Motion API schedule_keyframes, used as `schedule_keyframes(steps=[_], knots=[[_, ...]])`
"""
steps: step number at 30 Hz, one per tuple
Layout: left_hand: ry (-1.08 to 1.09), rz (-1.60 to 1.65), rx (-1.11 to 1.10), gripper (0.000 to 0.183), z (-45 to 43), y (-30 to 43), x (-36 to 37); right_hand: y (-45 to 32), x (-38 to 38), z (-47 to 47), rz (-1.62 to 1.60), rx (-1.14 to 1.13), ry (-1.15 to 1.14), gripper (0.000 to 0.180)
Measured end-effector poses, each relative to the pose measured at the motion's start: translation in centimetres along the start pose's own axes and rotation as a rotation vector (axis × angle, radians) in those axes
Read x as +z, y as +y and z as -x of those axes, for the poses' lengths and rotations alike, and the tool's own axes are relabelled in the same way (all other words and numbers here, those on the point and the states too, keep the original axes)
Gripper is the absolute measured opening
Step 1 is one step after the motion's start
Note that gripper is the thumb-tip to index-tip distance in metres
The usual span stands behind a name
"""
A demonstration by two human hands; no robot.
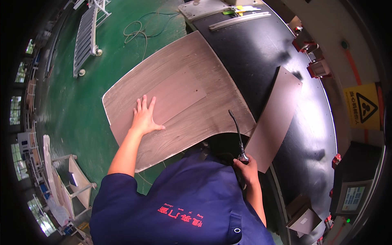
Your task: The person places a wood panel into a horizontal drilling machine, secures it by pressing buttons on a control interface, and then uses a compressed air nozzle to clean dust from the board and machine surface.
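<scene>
My left hand (145, 118) lies with fingers spread on a flat brown panel (177, 95), which rests on a wood-grained tabletop (214, 73) with rounded corners. My right hand (248, 170) is closed around the handle of an air blow gun (242, 153); its thin bent black nozzle points up and away over the tabletop's curved cutout. Beside it, a second brown panel (275, 119) lies slanting across the black machine table (254, 55), one end close to my right hand. Small dark holes show in both panels.
Red clamps (318, 67) line the machine's far side, near a yellow warning sign (363, 105) and a control screen (353, 197). A metal strip (240, 20) lies at the back. Small panels (303, 221) stand lower right. On the green floor are a hose (134, 33), a roller stand (85, 39) and a cart (81, 180).
</scene>
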State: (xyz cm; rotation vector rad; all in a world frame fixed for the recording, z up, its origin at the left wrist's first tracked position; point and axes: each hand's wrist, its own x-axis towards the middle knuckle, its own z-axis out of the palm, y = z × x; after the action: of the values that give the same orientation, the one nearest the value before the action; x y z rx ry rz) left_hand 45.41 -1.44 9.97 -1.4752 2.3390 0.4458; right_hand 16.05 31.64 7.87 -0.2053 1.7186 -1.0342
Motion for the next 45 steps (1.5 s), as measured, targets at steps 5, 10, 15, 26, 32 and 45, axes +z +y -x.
schedule_keyframes(steps=[5,10,15,26,32,45], knots=[[0.070,-0.033,0.126,0.123,-1.0,-0.5,-0.2,-1.9,0.7,-0.7,0.119,-0.056,-0.011,0.018],[0.205,-0.082,0.134,0.113,-2.7,3.3,0.4,0.0,-0.5,-1.6,0.128,-0.137,0.269,0.017],[0.258,-0.124,0.202,0.108,-7.1,11.8,0.4,-1.1,-2.9,0.5,-0.068,-0.087,0.327,0.014],[0.083,-0.186,0.310,0.123,-2.6,10.6,1.0,6.6,-5.0,4.7,-0.237,-0.008,0.645,0.014],[-0.020,-0.075,0.476,0.103,-4.8,9.2,-3.7,6.9,-5.1,5.1,-0.288,0.011,0.663,0.015],[-0.454,0.912,0.231,0.079,-11.3,1.4,-9.0,5.2,-3.4,6.3,-0.303,-0.007,0.706,0.015]])
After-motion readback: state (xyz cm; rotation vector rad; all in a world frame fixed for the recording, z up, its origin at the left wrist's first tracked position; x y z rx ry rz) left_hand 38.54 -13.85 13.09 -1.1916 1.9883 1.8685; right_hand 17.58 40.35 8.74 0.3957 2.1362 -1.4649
